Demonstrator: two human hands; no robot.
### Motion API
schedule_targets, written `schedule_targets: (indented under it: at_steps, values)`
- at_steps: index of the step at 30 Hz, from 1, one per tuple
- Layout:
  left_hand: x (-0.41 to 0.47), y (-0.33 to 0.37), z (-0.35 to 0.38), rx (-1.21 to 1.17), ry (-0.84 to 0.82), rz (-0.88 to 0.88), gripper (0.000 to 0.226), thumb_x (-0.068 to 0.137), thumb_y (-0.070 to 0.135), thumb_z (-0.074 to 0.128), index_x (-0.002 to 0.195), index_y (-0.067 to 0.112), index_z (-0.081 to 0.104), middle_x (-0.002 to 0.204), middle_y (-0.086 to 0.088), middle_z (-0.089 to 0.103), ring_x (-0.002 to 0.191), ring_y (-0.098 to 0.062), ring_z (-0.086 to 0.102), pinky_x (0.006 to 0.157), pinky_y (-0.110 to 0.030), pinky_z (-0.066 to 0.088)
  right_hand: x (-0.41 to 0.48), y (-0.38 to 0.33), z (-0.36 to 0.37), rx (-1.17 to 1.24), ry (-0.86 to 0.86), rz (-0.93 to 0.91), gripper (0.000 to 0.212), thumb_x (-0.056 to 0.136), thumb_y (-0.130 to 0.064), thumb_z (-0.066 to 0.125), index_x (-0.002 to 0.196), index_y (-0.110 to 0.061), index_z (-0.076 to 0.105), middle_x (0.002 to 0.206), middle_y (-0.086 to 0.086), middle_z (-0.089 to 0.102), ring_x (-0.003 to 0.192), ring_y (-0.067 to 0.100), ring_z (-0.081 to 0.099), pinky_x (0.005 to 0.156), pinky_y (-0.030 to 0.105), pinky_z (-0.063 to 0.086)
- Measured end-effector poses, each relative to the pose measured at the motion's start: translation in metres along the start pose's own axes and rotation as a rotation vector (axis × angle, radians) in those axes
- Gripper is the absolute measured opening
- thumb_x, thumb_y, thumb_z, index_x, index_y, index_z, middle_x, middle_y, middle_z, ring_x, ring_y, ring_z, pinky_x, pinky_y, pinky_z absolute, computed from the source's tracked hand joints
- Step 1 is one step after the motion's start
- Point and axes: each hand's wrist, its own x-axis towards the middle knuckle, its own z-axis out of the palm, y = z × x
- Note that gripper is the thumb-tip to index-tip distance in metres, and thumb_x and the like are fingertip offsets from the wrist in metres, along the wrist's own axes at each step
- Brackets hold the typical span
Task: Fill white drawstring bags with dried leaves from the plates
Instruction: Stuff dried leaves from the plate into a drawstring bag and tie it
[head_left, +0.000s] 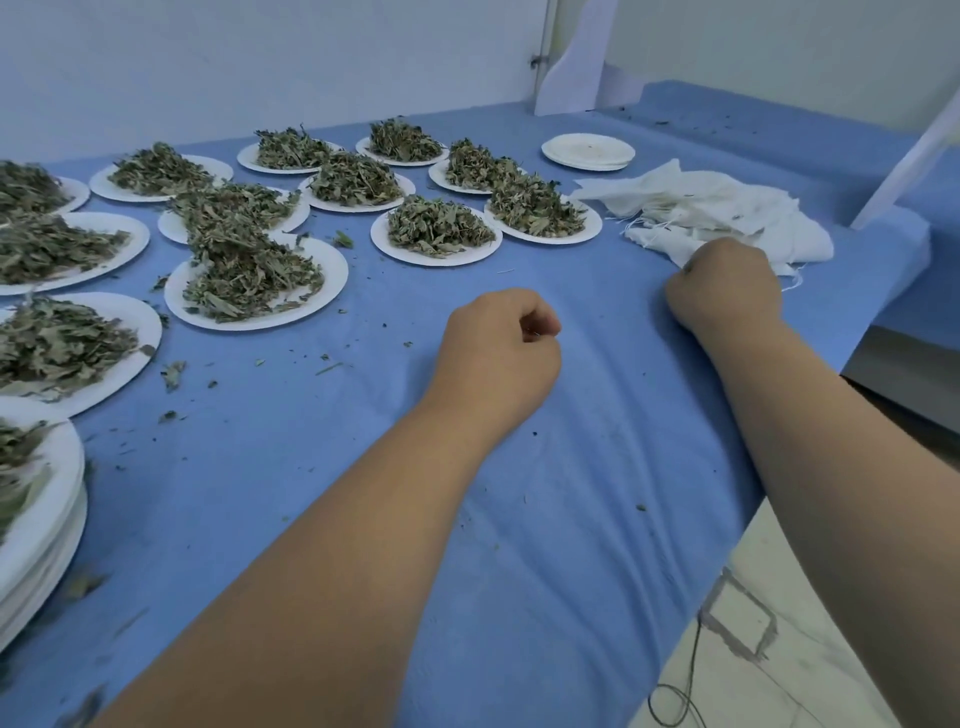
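The step in hand looks like fetching a bag: the right hand (724, 291) sits at the near edge of the white bag pile (727, 208) (fingers hidden, so I cannot tell whether it pinches one), the left hand (498, 353) is curled on nothing visible, and next a bag needs opening by the leaf-heaped plates (335, 275).

A single head-worn camera looked forward and down, close over the blue-covered table (519, 519), toward its far edge and the wall (260, 62).
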Motion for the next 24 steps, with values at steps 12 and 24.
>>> schedule_targets:
  at_steps: [12,24]
  values:
    - [0.003,-0.002,0.001,-0.024,-0.005,0.002,0.026,0.081,0.008,0.058,0.075,0.031,0.068,0.077,0.016,0.069,0.070,0.002,0.062,0.052,-0.007,0.041,-0.005,-0.003,-0.002,-0.054,0.075,-0.088,0.014,0.084,-0.011,0.052,0.079,-0.006,0.064,0.090,0.016,0.068,0.084,0.037,0.056,0.093,0.041,0.039]
    - [0.006,0.000,0.000,-0.155,0.125,-0.023,0.062,0.083,0.031,0.077,0.136,0.031,0.045,0.131,0.013,0.053,0.109,-0.006,0.058,0.090,-0.022,0.047,-0.061,-0.057,-0.024,1.252,-0.282,-0.121,0.018,0.088,-0.003,0.072,0.099,-0.018,0.067,0.088,0.000,0.070,0.071,0.012,0.065,0.065,0.028,0.054]
